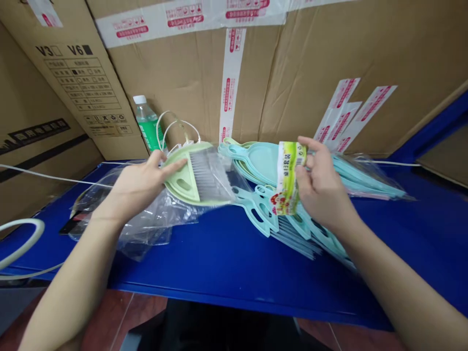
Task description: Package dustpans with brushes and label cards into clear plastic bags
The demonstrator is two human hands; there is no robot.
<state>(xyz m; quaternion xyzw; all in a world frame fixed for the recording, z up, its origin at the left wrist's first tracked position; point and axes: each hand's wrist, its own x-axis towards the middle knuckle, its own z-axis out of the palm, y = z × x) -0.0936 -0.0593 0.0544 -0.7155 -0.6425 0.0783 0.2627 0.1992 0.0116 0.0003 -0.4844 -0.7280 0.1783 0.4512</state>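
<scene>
My left hand (141, 183) grips a pale green hand brush with grey bristles (197, 176), holding it over a pile of clear plastic bags (146, 219) on the blue table (234, 263). My right hand (318, 187) pinches a printed paper label card (287, 178), green and white with red marks. Beneath that hand lie several light blue brushes (278, 219) fanned out on the table. Behind them is a stack of light blue and green dustpans (256, 158).
Large cardboard boxes (292, 73) wall in the back and left of the table. A green-labelled water bottle (148, 124) and a white cable (175, 129) stand at the back. More bagged blue items (369, 178) lie at the right. A white cord (22, 243) hangs off the left edge.
</scene>
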